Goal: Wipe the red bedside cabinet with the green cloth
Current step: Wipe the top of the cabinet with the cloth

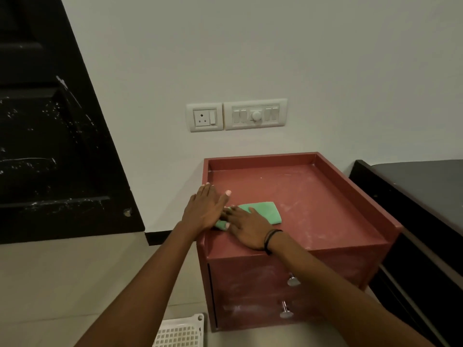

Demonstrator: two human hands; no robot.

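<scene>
The red bedside cabinet [313, 196] stands against the white wall, with a raised rim on three sides of its dusty top and two drawers with metal knobs in front. A folded green cloth [265, 211] lies flat on the top near the front left corner. My right hand [246, 227] rests palm down on the cloth's left part, fingers spread. My left hand [204, 209] lies flat over the cabinet's left rim, fingers straight, its thumb touching the cloth's near left end. Part of the cloth is hidden under both hands.
A black door [50, 134] fills the left. A socket plate [205, 117] and a switch panel [255, 114] sit on the wall above the cabinet. A dark bed frame [413, 209] adjoins the cabinet's right side. A white plastic basket [180, 333] lies on the floor.
</scene>
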